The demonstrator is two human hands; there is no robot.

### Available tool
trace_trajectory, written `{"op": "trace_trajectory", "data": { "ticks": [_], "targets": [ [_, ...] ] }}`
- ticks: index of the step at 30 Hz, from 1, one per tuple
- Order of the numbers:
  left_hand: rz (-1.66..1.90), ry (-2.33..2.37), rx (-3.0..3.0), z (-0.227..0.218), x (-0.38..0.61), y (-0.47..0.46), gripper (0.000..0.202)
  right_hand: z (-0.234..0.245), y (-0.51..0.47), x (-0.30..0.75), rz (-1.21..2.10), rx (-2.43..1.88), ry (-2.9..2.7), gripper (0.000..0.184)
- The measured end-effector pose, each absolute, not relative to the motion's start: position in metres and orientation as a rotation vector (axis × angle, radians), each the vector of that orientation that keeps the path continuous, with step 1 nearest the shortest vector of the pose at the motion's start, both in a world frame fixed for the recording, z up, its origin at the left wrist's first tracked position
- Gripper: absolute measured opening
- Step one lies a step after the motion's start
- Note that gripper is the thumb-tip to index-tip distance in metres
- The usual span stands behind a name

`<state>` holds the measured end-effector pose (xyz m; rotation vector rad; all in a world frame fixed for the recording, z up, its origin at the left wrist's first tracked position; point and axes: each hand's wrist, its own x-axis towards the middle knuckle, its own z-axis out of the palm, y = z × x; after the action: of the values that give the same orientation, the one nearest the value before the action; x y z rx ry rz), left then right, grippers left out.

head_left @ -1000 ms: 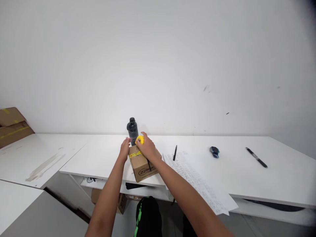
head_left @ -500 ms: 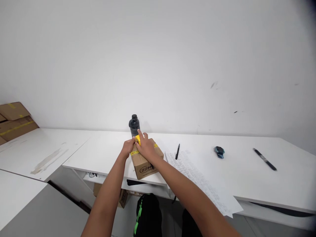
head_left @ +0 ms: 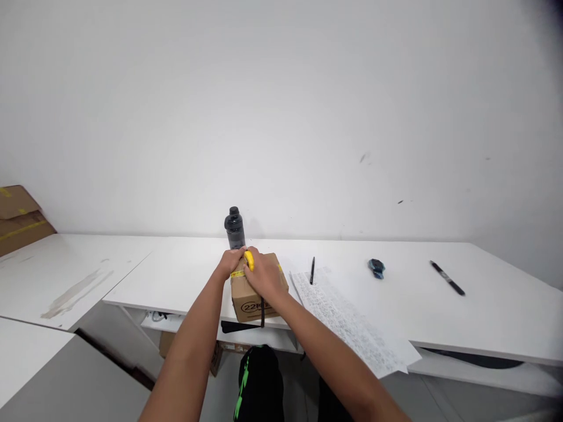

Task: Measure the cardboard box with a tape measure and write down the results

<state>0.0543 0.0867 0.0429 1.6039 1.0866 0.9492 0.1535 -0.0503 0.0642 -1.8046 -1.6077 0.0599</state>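
Note:
A small brown cardboard box (head_left: 247, 293) with yellow tape and black printing stands at the desk's front edge. My right hand (head_left: 267, 280) is closed around a yellow tape measure (head_left: 249, 260) over the box top. From that hand a black strap (head_left: 263, 313) hangs down across the box front. At the box's far left corner my left hand (head_left: 230, 261) is closed, its fingers meeting near the tape measure; what they pinch is too small to make out. Just behind the hands stands a dark bottle (head_left: 235, 227).
Printed sheets (head_left: 347, 319) lie right of the box and overhang the desk edge, with a black pen (head_left: 312, 271) on them. Farther right are a small dark-blue item (head_left: 376, 268) and a black marker (head_left: 447, 278). Larger cartons (head_left: 20, 220) stand far left.
The right hand has turned and lowered with the tape measure, its raised fingers now curled. The black strap now hangs plainly over the box front. The view has shifted slightly.

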Motion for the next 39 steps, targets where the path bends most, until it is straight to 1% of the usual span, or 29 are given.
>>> {"op": "trace_trajectory", "data": {
  "ticks": [5, 9, 12, 18, 22, 26, 32, 36, 39],
  "targets": [
    [0.843, 1.092, 1.592, 0.046, 0.056, 0.084, 0.049, 0.045, -0.107, 0.136, 0.011, -1.853, -1.542, 0.048],
    [0.828, 1.100, 1.571, 0.043, 0.058, 0.084, 0.049, 0.026, -0.148, 0.129, 0.042, -1.865, -1.531, 0.049],
    [0.826, 1.107, 1.564, 0.040, 0.059, 0.087, 0.048, 0.025, -0.155, 0.130, 0.060, -1.886, -1.562, 0.050],
    [0.821, 1.094, 1.544, 0.039, 0.060, 0.089, 0.047, 0.050, -0.133, 0.132, 0.093, -1.946, -1.611, 0.048],
    [0.829, 1.088, 1.536, 0.040, 0.060, 0.086, 0.041, 0.060, -0.099, 0.138, 0.084, -1.898, -1.644, 0.047],
    [0.852, 1.078, 1.548, 0.042, 0.059, 0.082, 0.032, 0.064, -0.049, 0.152, 0.135, -1.835, -1.613, 0.050],
    [0.850, 1.076, 1.524, 0.043, 0.058, 0.084, 0.029, 0.061, -0.011, 0.170, 0.203, -1.736, -1.651, 0.055],
    [0.859, 1.065, 1.495, 0.038, 0.056, 0.086, 0.034, 0.062, -0.013, 0.179, 0.409, -1.616, -1.423, 0.056],
    [0.873, 1.057, 1.467, 0.034, 0.050, 0.087, 0.037, 0.068, -0.016, 0.187, 0.649, -1.345, -1.112, 0.059]
  ]
}}
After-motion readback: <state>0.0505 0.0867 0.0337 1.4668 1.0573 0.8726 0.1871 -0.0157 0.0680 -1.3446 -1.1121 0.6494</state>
